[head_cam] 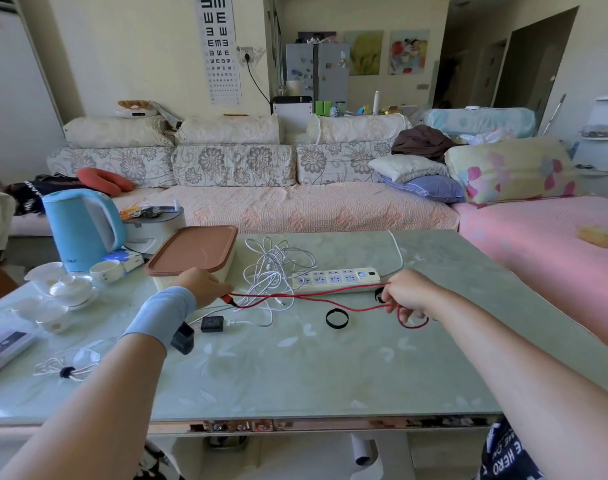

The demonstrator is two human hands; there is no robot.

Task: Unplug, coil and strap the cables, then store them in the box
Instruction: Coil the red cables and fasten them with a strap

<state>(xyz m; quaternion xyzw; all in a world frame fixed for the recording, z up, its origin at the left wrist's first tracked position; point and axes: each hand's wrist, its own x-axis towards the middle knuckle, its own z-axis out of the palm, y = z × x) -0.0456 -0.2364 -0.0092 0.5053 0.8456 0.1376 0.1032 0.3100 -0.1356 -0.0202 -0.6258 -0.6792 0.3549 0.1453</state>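
A red cable stretches in doubled strands across the table between my hands. My left hand grips its plug end beside the box. My right hand pinches the strands, and a loop hangs below it. A tangle of white cables lies between the hands, in front of the white power strip. The cream box with a brown lid stands shut behind my left hand. A black strap ring lies on the table, and another black strap shows by my right hand. A strapped white coil lies near left.
A black charger with a white lead and a second black adapter lie near my left wrist. A blue kettle, cups and a lidded bowl crowd the table's left side. A sofa runs behind the table.
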